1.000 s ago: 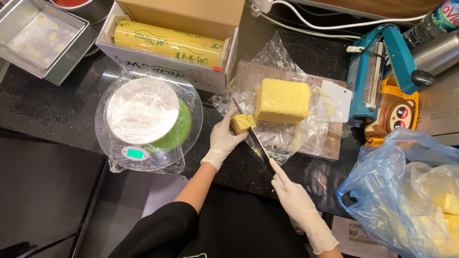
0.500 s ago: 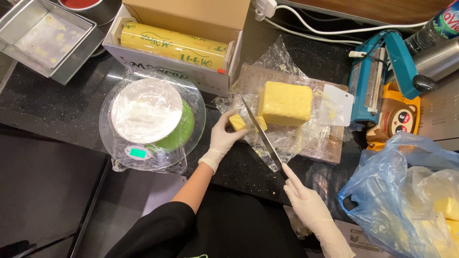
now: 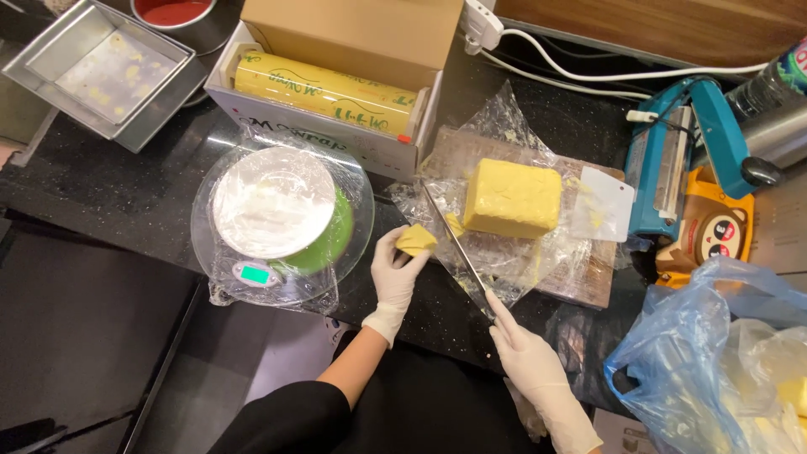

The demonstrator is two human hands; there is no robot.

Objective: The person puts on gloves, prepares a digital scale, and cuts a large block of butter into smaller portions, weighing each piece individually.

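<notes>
Vs. half a sec ago, the left hand (image 3: 395, 277) has lifted the small butter piece (image 3: 415, 240) off the plastic sheet (image 3: 504, 252) and carries it a bit toward the scale (image 3: 282, 223), fingers pinched round it; earlier it lay by the big block. The right hand (image 3: 530, 361), gloved like the left, stays closed on the handle of the knife (image 3: 458, 248), blade tip resting on the sheet just left of the butter block (image 3: 513, 197), w/ a yellow scrap stuck on the blade. Containers: scale is wrapped in clear film, round white plate on top, nothing in it; cardboard box (image 3: 336, 50) holds a yellow cling-film roll (image 3: 324, 88); square metal tin (image 3: 105, 71) has yellow smears inside; blue plastic bag (image 3: 714, 361) at right holds pale yellow lumps, can't tell exactly what. Butter block is pale yellow, roughly square, rough-sided, sitting on the sheet over a wooden board (image 3: 588, 282). White scraper (image 3: 603, 204) lies just right of it.
</notes>
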